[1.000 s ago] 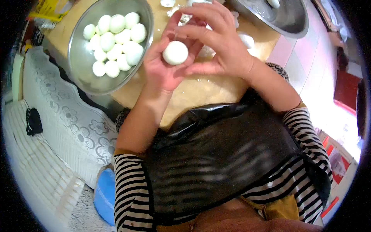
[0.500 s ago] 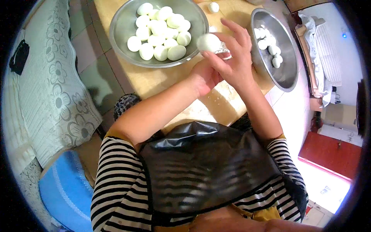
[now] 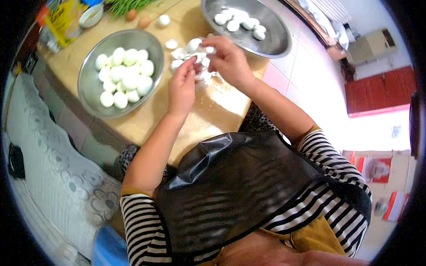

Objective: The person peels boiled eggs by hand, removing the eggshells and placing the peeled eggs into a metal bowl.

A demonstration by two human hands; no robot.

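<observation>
Two bare hands work close together over a wooden table [image 3: 199, 119], beyond the dark apron [image 3: 239, 181] that covers the lap, probably worn against splashes and crumbs. Bent elbows bring both hands in front of the body, where one can steady and the other pick. The left hand [image 3: 181, 86] has its fingers curled inward, tips drawn up near the right; whether they pinch anything is too small to tell. The right hand [image 3: 228, 62] arches over from the right, thumb and fingers bent but not made into a fist, a white egg [image 3: 194, 44] just beside its fingertips — held or merely lying behind them, I cannot tell. Beneath and around the fingertips lies a loose heap of white shell pieces [image 3: 204, 80], presumably kept to one spot so the bits don't spread.

To the left, a steel bowl [image 3: 92, 91] holds smooth pale eggs [image 3: 117, 73], its high sides keeping them from rolling. Farther, to the right, a second steel bowl [image 3: 277, 35] carries more white eggs [image 3: 239, 17]; both seem set for short reaches. At the far left, brown eggs [image 3: 144, 22] sit near green stalks [image 3: 126, 5] — seemingly put aside, out of the hands' way.
</observation>
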